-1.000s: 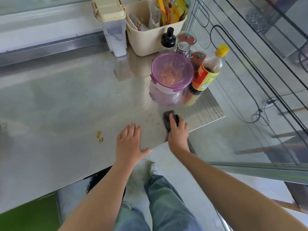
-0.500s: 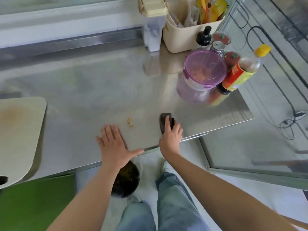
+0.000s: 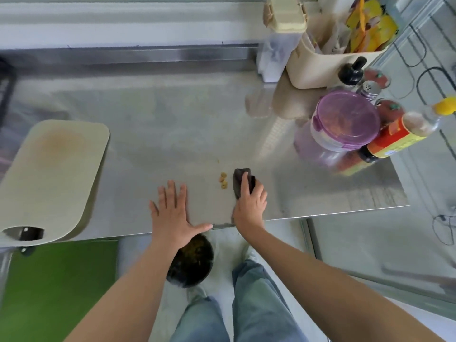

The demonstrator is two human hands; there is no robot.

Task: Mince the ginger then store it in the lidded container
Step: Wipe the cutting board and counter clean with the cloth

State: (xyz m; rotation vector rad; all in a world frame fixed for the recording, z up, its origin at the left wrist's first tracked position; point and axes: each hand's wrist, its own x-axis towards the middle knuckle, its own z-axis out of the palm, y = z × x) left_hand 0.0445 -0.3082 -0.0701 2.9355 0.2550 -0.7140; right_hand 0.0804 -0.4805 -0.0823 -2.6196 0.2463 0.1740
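Note:
A round container with a purple clip lid (image 3: pixel 345 119) stands at the right of the steel table (image 3: pixel 172 124); orange-brown mince shows through the lid. A few small ginger scraps (image 3: pixel 223 180) lie on the steel near the front edge. Just right of them, my right hand (image 3: pixel 249 203) grips a dark cloth (image 3: pixel 238 178) pressed on the table, index finger stretched over it. My left hand (image 3: pixel 172 215) rests flat on the table left of the scraps, fingers spread, thumb along the edge.
A beige cutting board (image 3: pixel 49 174) lies at the left. At the back right stand a beige basket (image 3: pixel 320 60), a clear box with a beige lid (image 3: pixel 283 16), a shaker (image 3: pixel 370 88) and a sauce bottle (image 3: pixel 399 134). A dark bin (image 3: pixel 195 265) sits under the table edge.
Both hands have slid left along the front edge; the cloth now sits right beside the ginger scraps. The view has swung left, bringing the cutting board in.

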